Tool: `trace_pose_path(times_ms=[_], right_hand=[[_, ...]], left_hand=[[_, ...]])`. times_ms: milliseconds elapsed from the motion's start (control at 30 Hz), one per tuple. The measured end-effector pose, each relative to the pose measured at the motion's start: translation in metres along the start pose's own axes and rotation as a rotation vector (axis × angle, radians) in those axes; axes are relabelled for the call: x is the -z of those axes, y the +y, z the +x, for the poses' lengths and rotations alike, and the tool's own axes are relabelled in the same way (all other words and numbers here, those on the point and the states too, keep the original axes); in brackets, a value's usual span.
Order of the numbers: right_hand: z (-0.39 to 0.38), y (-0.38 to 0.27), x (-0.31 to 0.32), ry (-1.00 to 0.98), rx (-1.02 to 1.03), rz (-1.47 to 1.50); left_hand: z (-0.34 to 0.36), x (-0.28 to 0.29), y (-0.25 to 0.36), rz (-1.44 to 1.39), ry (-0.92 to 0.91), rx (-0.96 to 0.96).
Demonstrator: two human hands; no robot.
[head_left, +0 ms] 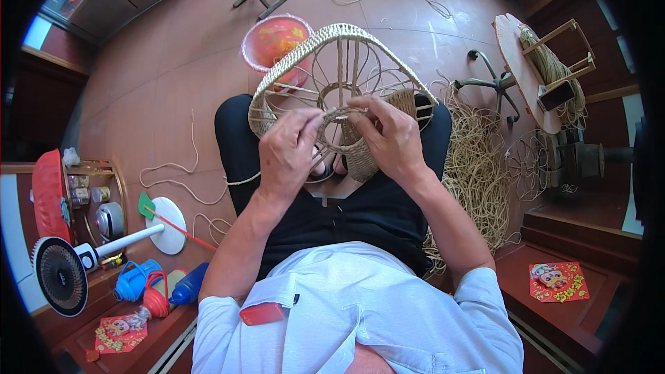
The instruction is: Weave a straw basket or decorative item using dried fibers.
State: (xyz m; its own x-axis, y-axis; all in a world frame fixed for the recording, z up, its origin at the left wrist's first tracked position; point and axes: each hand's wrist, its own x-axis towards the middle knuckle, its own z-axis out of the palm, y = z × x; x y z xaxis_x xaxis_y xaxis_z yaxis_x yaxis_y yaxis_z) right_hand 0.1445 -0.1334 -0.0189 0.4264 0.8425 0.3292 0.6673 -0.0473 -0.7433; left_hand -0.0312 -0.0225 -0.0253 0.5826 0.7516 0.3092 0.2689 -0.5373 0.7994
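Note:
A half-woven basket frame (pixel 344 30) of tan cord rests between my knees, its thick wrapped rim arching away from me and thin ribs showing inside. Near me is a small ring (pixel 341 147) wound with the same cord. At the top of this ring my left hand (pixel 285 144) is closed, thumb and fingertips pinching a cord (pixel 337 110). My right hand (pixel 391 133) pinches at the ring's right side, fingers bent over the cord. Both fingertips partly hide what they grip. A woven strip (pixel 361 161) hangs below the ring.
A large heap of loose cord (pixel 472 166) lies right of my leg. Behind the basket stands a red basin (pixel 267 45). At right are a wheeled stool base (pixel 495 83) and a board with coiled cord (pixel 554 69). A white fan (pixel 61 275) and bottles (pixel 138 279) stand left.

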Motion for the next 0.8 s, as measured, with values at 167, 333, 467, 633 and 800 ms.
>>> trace_pose_path(times_ms=[167,333,467,633,800], right_hand=[[0.032,0.007,-0.007,-0.009,0.082,-0.337],[0.039,0.015,-0.025,-0.189,0.054,-0.485],[0.032,0.019,-0.027,-0.163,0.065,-0.454],[0.027,0.034,-0.029,-0.016,0.200,-0.395],[0.020,0.036,-0.016,0.077,0.205,-0.130]], left_hand=[[0.042,-0.007,-0.007,0.407,0.137,-0.326],[0.047,-0.035,-0.028,0.637,0.086,-0.518],[0.043,-0.040,-0.020,0.520,0.113,-0.422],[0.041,-0.045,-0.023,0.478,0.120,-0.393],[0.041,-0.038,-0.020,0.536,0.167,-0.487]])
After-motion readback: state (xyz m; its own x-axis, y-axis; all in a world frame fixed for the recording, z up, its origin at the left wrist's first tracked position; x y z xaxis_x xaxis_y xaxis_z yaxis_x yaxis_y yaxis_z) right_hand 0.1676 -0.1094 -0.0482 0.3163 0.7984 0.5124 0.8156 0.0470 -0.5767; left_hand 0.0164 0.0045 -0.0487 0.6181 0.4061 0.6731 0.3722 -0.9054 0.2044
